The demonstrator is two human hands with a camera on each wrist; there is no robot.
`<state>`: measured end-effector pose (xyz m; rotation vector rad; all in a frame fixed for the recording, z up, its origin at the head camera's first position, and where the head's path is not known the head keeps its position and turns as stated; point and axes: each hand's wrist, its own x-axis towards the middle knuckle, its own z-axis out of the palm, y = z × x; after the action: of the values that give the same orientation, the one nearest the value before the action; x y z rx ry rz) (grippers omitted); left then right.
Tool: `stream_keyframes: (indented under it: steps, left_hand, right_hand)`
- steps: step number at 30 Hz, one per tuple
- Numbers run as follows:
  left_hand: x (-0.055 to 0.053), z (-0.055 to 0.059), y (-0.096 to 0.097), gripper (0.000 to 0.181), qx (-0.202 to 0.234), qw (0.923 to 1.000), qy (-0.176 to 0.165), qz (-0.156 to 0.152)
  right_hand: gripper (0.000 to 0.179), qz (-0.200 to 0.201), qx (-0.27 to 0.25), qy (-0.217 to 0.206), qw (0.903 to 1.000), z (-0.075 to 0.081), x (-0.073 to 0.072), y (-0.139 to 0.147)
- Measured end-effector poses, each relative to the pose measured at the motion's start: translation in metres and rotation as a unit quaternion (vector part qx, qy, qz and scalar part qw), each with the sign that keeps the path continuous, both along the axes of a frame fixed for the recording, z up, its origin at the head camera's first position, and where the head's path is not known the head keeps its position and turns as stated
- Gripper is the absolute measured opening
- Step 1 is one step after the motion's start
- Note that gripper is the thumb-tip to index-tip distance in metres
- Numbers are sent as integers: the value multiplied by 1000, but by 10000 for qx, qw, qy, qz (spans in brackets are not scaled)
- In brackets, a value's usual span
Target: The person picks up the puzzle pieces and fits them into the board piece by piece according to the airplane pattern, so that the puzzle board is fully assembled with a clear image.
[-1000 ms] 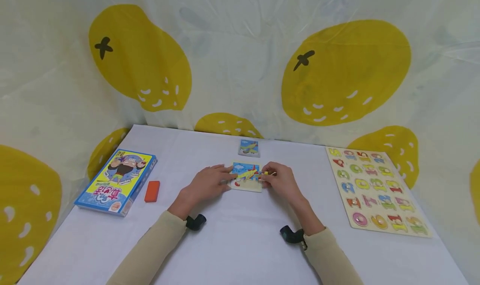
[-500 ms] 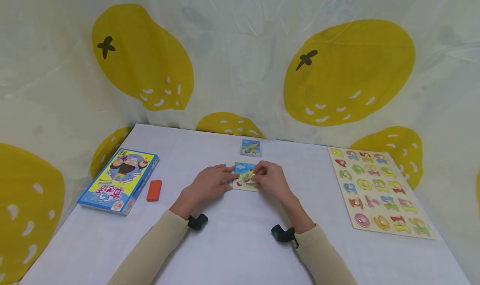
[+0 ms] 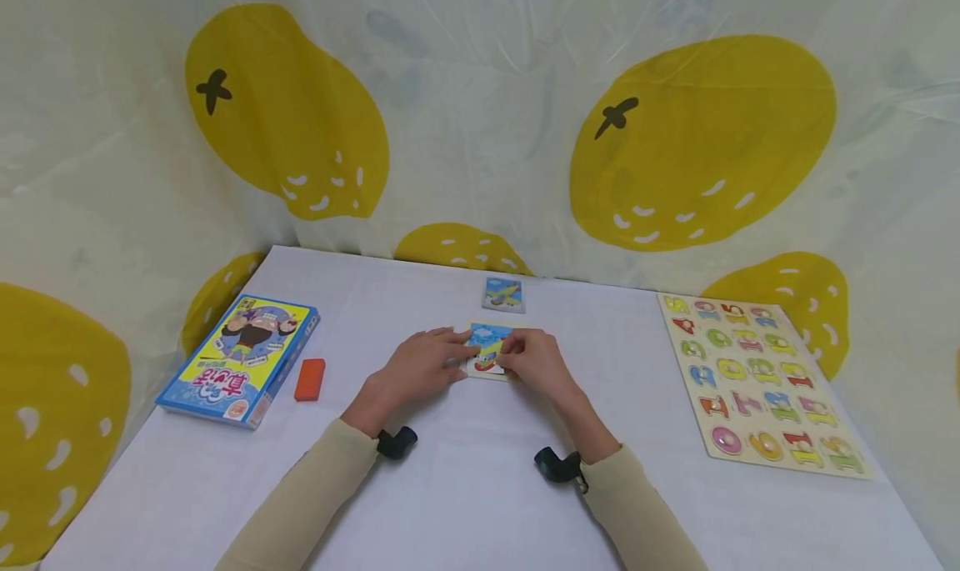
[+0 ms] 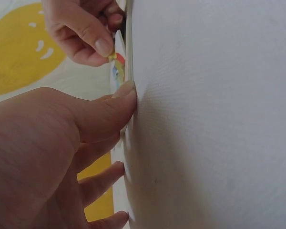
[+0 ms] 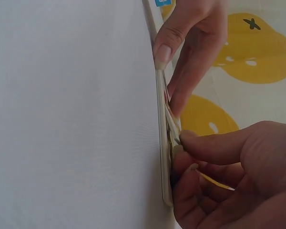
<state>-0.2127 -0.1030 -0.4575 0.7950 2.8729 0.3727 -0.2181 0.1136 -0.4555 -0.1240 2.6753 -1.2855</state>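
Observation:
A small wooden picture puzzle board [image 3: 483, 377] lies at the table's middle, its picture partly covered by fingers. My left hand [image 3: 427, 367] rests at its left edge in the head view. In the left wrist view the thumb touches the board's rim and the other fingers are spread. My right hand [image 3: 538, 361] is over the board's right part. In the right wrist view its thumb and fingertips pinch a thin puzzle piece [image 5: 171, 125], tilted up from the board. Another thin yellow-edged piece [image 5: 217, 182] shows inside the curled fingers of that hand.
Behind the board lies a small airplane picture tile [image 3: 503, 294]. To the left are a blue and yellow game box [image 3: 240, 361] and an orange block [image 3: 309, 379]. A wooden number board [image 3: 757, 383] lies at the right. A fruit-patterned curtain [image 3: 480, 121] hangs behind the table.
My right hand has moved left from the board's right edge onto its picture, covering the right side. A red and white part of the picture now shows below. My left hand has stayed put.

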Motion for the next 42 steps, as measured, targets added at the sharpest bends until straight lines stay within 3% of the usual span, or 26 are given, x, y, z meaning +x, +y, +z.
stream_keyframes:
  steps: [7,13,22,32,42]
  left_hand:
    - [1,1,1,48,68,10000,-1,17]
    - [1,2,1,47,77,9999,-45,62]
    - [4,1,1,48,44,9999,56,-115]
    - [7,3,3,47,-75,9991,79,-416]
    - [11,3,5,45,-243,9985,286,-407]
  right_hand:
    - [7,-56,608,233,9979,3,2,-7]
    - [6,-73,781,427,9960,7,6,-11]
    - [13,17,1478,612,9871,-1,6,-8]
    - [22,7,1368,675,9883,-4,-1,3]
    - [12,100,1136,601,9917,-4,-1,10]
